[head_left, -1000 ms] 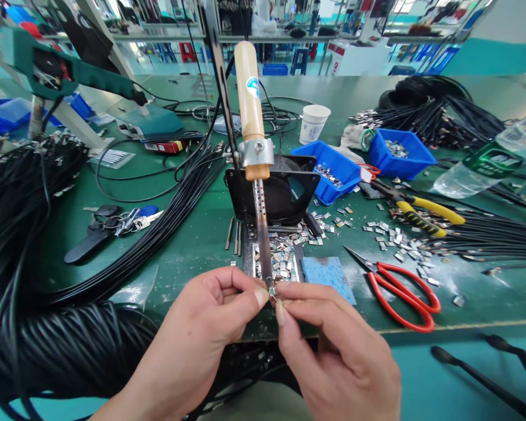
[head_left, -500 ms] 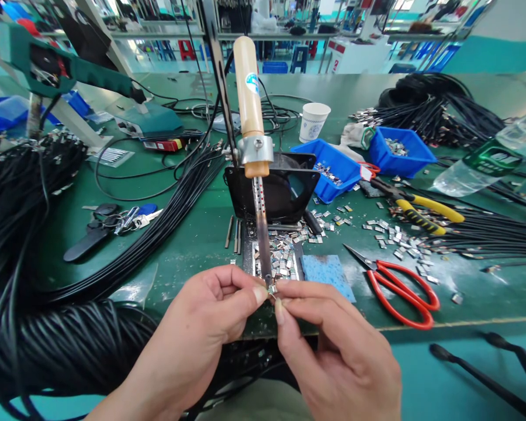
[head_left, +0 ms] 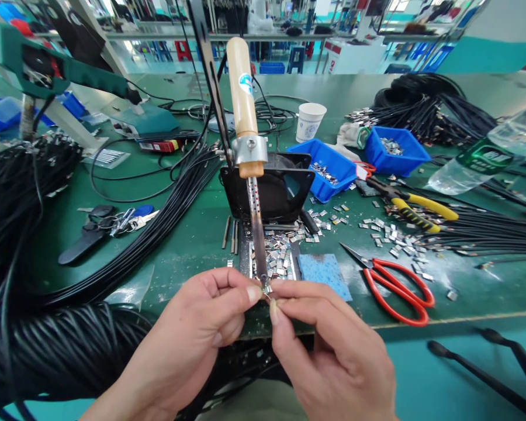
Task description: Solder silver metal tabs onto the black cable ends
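Observation:
A wooden-handled soldering iron (head_left: 242, 88) is clamped to a stand, its dark barrel pointing down between my hands. Right under its tip is a small metal connector (head_left: 267, 289). My left hand (head_left: 210, 318) pinches at the connector's left side between thumb and forefinger; the fingertips partly cover it. From the right, my right hand (head_left: 333, 339) is closed in a pinch on a thin wire (head_left: 267, 297) whose end meets the connector near the tip. Behind the fingers, many loose metal connectors (head_left: 280, 257) lie in a shallow tray.
Right of the tray lie a blue sponge (head_left: 324, 275), red-handled scissors (head_left: 398, 289) and yellow-handled pliers (head_left: 414, 213). A black fan (head_left: 267, 193) stands behind the iron, beside blue bins (head_left: 328, 175). Black cables (head_left: 158, 222) and keys (head_left: 114, 219) lie left. A bottle (head_left: 482, 158) leans at right.
The whole view has shifted slightly, so things sit a little further left. Both hands keep their pinches under the iron's tip, with hardly any other movement.

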Demonstrator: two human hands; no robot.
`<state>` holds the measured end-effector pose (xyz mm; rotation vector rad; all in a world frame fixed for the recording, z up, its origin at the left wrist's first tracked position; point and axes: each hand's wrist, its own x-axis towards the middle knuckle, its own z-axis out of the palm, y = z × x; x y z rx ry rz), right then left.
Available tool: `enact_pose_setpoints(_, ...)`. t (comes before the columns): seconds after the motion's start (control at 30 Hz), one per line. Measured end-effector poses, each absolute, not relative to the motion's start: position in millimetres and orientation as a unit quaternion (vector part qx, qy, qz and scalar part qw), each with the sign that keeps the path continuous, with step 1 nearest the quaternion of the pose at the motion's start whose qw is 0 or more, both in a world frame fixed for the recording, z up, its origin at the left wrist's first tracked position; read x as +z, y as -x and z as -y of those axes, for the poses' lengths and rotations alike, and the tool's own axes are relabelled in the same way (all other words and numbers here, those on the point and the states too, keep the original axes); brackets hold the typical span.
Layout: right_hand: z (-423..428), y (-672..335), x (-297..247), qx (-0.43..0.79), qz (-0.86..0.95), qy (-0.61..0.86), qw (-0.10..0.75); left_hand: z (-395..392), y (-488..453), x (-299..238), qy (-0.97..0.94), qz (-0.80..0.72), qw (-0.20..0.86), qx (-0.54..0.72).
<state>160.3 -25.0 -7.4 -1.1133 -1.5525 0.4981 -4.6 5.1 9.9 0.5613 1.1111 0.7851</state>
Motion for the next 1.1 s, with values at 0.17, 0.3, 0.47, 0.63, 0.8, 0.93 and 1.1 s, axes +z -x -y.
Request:
enact_pose_setpoints(0.17, 28, -159, -10, 0.217, 0.654, 0.467, 0.555, -2, 6, 9, -0.262, -0.509, 0.735, 0.364)
enact_pose_setpoints(0.3, 31, -161, -13, 0.273, 0.627, 0.472, 0.557, 3, 6, 8, -0.283, -0.522, 0.715, 0.369)
enact_pose_setpoints(0.47, 32, -162, -12, 0.384, 0.545, 0.514, 0.540, 11, 3, 7, -0.320, -0.531, 0.682, 0.388)
enact_pose_setpoints(0.63, 33, -159, -12, 0.476, 0.502, 0.503, 0.518, 17, 0, 8, -0.328, -0.505, 0.694, 0.395)
enact_pose_setpoints(0.8, 34, -157, -18, 0.478, 0.507, 0.489, 0.525, 19, 0, 9, -0.348, -0.500, 0.688, 0.394)
enact_pose_setpoints(0.93, 32, -154, -21, 0.475, 0.503, 0.482, 0.538, 17, 1, 9, -0.349, -0.501, 0.685, 0.398)
enact_pose_setpoints(1.1, 26, -151, -20, 0.488, 0.474, 0.486, 0.548, 13, 4, 7, -0.353, -0.513, 0.680, 0.388)
